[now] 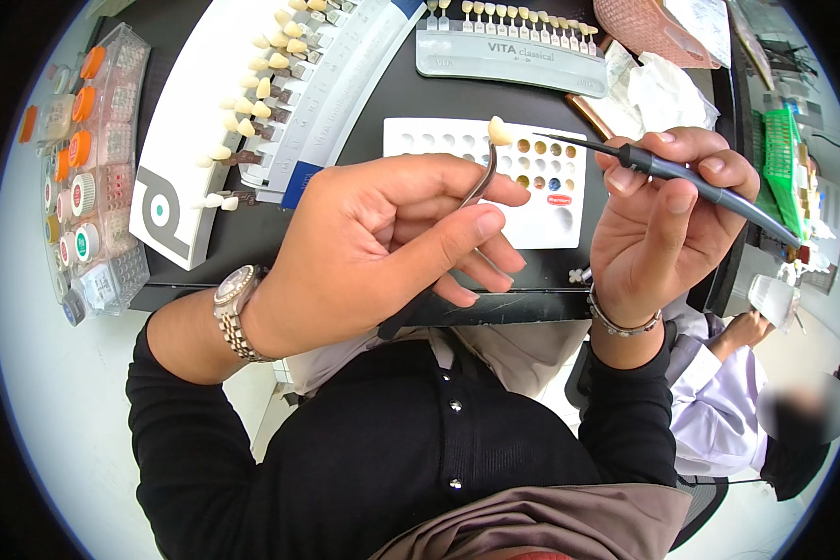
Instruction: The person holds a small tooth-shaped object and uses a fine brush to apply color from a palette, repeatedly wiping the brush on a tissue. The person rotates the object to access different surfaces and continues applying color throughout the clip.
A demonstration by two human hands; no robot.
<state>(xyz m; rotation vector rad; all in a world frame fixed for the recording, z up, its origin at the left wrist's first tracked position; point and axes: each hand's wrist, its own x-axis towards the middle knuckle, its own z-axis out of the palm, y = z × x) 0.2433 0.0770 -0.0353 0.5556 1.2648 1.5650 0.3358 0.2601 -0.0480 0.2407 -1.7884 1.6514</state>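
Observation:
My left hand [373, 233] is closed around a curved metal forceps [487, 173], much of which is hidden by the palm and fingers. At the forceps' tip sits a small cream-coloured tooth crown [500, 132]. My right hand [672, 215] grips a slim brush [672, 168] with a blue-grey handle and a fine dark tip. That tip points left toward the crown, with a small gap between them. Beneath both lies a white palette [532, 237] with rows of round wells, several holding brown, yellow and blue colours.
Two tooth shade guides stand behind: a large white and grey one [187, 159] at left, a smaller grey one [509, 65] at the back. Stacked clear boxes with jars [117, 168] line the far left. Crumpled tissue [667, 93] lies back right. A seated person [719, 411] works at right.

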